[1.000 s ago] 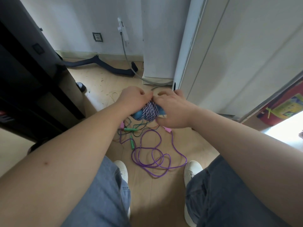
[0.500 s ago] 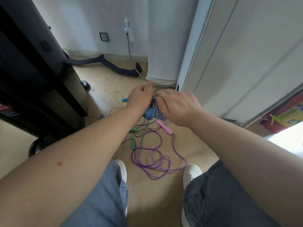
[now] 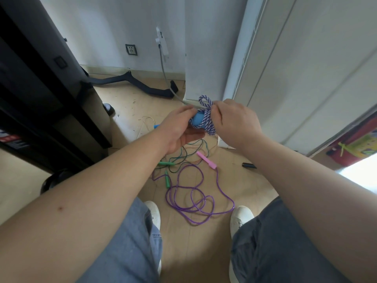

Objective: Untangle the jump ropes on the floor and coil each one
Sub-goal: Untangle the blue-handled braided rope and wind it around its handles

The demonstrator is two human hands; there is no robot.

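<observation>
Both hands are raised above the floor (image 3: 126,111). Left hand (image 3: 179,127) grips the blue handle (image 3: 197,120); right hand (image 3: 234,119) pinches the blue-and-white striped rope (image 3: 208,117) wound around it. Purple rope (image 3: 195,199) and green rope (image 3: 183,154) lie tangled on the floor below.

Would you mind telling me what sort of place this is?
Probably a room in a home: wooden floor, a wall socket, and tall white cupboard doors on the right.

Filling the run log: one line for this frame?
left hand: holds blue handle | right hand: pinches striped rope | purple rope, green rope: uncoiled on floor
</observation>
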